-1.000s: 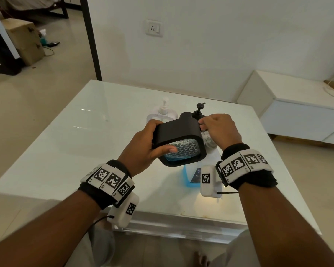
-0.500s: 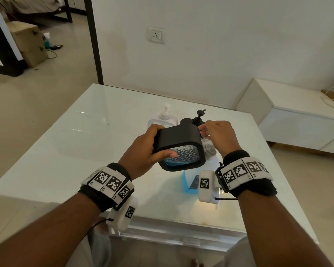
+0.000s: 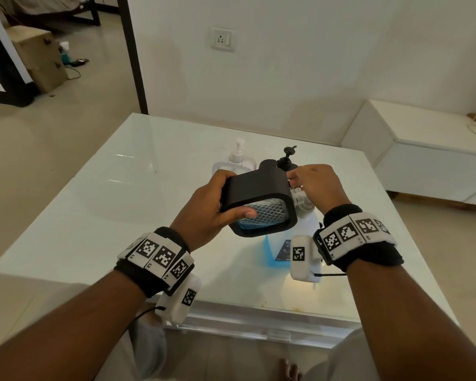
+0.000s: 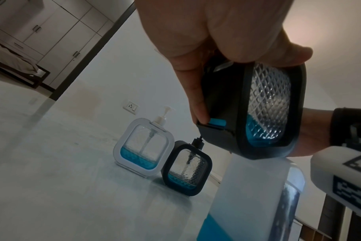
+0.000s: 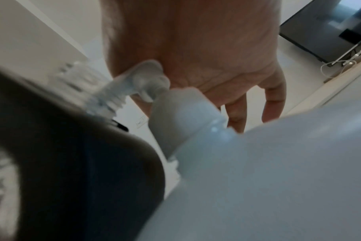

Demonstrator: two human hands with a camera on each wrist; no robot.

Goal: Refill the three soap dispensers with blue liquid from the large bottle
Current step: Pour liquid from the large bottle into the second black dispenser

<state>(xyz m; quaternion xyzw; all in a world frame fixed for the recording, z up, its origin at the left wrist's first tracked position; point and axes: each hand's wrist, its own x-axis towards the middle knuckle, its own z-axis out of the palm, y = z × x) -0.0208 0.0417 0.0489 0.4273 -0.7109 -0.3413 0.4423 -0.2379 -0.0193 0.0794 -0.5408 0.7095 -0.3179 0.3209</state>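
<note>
Black-framed dispenser (image 3: 259, 200), frame centre, gripped by left hand (image 3: 204, 213); right hand (image 3: 318, 185) pinches at its neck. Two more dispensers (image 4: 143, 146) (image 4: 186, 168) stand behind; one large bottle (image 4: 255, 195) below.

Plastic, patterned clear panels and a glossy tabletop

The held dispenser (image 3: 259, 199) has a matt black plastic frame around a clear window embossed with a diamond pattern; its bare neck (image 5: 107, 97) is clear and threaded. The white dispenser (image 4: 143, 146) and the second black dispenser (image 4: 186, 169) look like smooth plastic with similar textured panes. The large bottle (image 4: 255, 187) is translucent, milky plastic. The table (image 3: 121, 188) is glossy and reflective.
</note>
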